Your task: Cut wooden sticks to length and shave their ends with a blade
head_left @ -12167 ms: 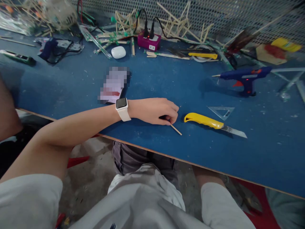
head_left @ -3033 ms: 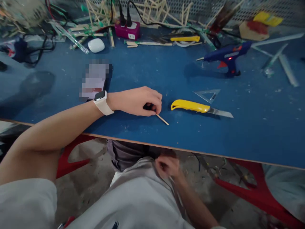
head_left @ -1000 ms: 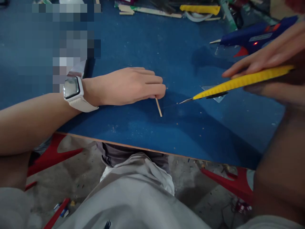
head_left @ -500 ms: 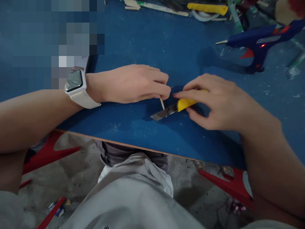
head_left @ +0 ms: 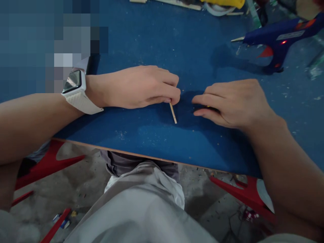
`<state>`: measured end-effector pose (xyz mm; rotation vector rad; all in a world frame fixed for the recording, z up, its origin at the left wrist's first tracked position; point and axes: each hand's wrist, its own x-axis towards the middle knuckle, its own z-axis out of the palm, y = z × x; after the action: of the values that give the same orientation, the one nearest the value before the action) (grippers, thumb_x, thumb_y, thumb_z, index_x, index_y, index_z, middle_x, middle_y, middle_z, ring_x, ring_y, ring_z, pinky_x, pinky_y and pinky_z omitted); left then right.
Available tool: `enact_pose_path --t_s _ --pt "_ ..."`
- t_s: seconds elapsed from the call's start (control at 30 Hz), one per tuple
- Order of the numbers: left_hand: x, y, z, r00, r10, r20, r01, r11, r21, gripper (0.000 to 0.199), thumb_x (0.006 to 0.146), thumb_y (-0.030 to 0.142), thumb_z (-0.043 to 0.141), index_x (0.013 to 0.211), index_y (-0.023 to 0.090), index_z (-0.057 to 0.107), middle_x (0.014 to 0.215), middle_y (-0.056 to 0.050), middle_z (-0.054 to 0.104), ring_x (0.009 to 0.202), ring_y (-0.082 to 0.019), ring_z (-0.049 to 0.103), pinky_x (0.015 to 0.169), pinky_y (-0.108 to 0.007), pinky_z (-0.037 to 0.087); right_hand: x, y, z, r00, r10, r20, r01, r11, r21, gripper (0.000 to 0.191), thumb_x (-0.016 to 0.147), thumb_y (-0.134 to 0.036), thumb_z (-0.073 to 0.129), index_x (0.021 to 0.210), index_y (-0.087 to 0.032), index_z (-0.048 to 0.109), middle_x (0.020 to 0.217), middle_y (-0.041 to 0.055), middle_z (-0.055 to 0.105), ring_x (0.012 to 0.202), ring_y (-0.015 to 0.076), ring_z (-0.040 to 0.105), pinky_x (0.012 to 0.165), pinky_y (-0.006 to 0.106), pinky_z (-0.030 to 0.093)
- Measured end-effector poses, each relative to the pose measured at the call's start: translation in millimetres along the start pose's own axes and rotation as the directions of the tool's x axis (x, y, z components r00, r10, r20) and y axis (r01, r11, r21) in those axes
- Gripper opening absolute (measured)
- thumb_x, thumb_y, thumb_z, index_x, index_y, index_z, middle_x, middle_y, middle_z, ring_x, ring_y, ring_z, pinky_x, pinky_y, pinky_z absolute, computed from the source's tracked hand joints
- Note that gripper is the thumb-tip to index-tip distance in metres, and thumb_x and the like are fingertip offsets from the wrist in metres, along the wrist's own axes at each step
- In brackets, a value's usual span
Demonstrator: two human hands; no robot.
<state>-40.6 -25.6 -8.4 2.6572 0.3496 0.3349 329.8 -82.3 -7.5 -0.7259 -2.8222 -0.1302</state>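
My left hand (head_left: 146, 87) is closed, thumb and fingers pinching a thin wooden stick (head_left: 173, 114). The stick's free end points down toward the blue table (head_left: 152, 131). To the right of it, my right hand (head_left: 235, 101) is curled with its thumb below the fingers. Between them shows a small yellow bit of the utility knife (head_left: 208, 106); the rest of the knife, blade included, is hidden by the hand. A gap of bare table separates the stick from my right fingertips.
A blue glue gun (head_left: 280, 40) with a lit red light stands at the upper right. Along the far side lie a yellow-handled tool (head_left: 230, 2), a tape roll (head_left: 219, 10) and wooden sticks (head_left: 182, 4). The table's front edge (head_left: 136, 154) runs close to my body.
My right hand has drawn back to the right with the utility knife, and the blade has left the stick and gone out of sight. My left hand keeps its pinch, almost still.
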Motion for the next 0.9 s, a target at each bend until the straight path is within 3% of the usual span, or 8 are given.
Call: enact_pose_path --t_s 0.17,0.33,0.47,0.7,0.9 --pt "1.9 -0.6 -0.5 1.0 0.004 0.01 -0.004 1.0 0.012 0.046 0.136 0.05 0.044 0.136 0.038 0.088 0.131 -0.008 0.089 0.108 -0.028 0.084 0.102 -0.045 0.062 4.9 -4.2 7.5 0.998 0.059 -0.034 -0.061 0.997 -0.054 0.035 0.136 -0.047 0.06 0.127 -0.031 0.09 0.128 0.0033 0.093 0.1 0.0261 0.084 0.075 0.044 0.053" --pt "1.8 -1.2 -0.6 1.0 0.003 0.006 -0.003 1.0 0.0 0.045 0.135 0.049 0.045 0.134 0.038 0.089 0.132 -0.008 0.09 0.114 -0.03 0.086 0.103 -0.045 0.064 18.8 -16.3 5.5 0.995 0.095 0.012 -0.096 0.994 0.046 0.033 0.135 -0.041 0.061 0.148 -0.036 0.091 0.131 0.0034 0.094 0.114 0.0307 0.086 0.095 0.048 0.069" --pt "1.7 -0.3 -1.3 1.0 0.002 0.01 -0.003 1.0 0.006 0.046 0.135 0.048 0.043 0.133 0.038 0.088 0.131 -0.009 0.09 0.113 -0.03 0.086 0.104 -0.046 0.065 24.4 -24.3 6.0 0.992 0.125 0.0 -0.125 0.989 0.077 0.03 0.134 -0.038 0.062 0.144 -0.035 0.09 0.129 0.0037 0.094 0.111 0.0301 0.086 0.098 0.048 0.071" --pt "1.5 -0.3 1.1 1.0 0.018 0.01 -0.018 1.0 0.006 0.039 0.135 0.046 0.052 0.13 0.035 0.089 0.133 -0.009 0.09 0.115 -0.029 0.085 0.11 -0.045 0.063 25.8 -25.7 10.7 0.993 0.038 -0.115 -0.028 0.996 0.089 0.022 0.132 -0.028 0.069 0.142 -0.031 0.09 0.127 0.0013 0.096 0.11 0.0266 0.087 0.098 0.042 0.071" --pt "2.1 2.0 6.8 0.995 0.102 -0.007 -0.098 0.971 0.216 0.049 0.139 0.042 0.039 0.133 0.028 0.085 0.129 -0.01 0.085 0.098 -0.027 0.076 0.097 -0.046 0.058 25.9 -27.5 12.5 0.97 -0.044 -0.241 0.062 0.996 0.068 0.012 0.128 -0.024 0.079 0.137 -0.026 0.087 0.121 -0.0009 0.097 0.102 0.0237 0.087 0.091 0.039 0.071"
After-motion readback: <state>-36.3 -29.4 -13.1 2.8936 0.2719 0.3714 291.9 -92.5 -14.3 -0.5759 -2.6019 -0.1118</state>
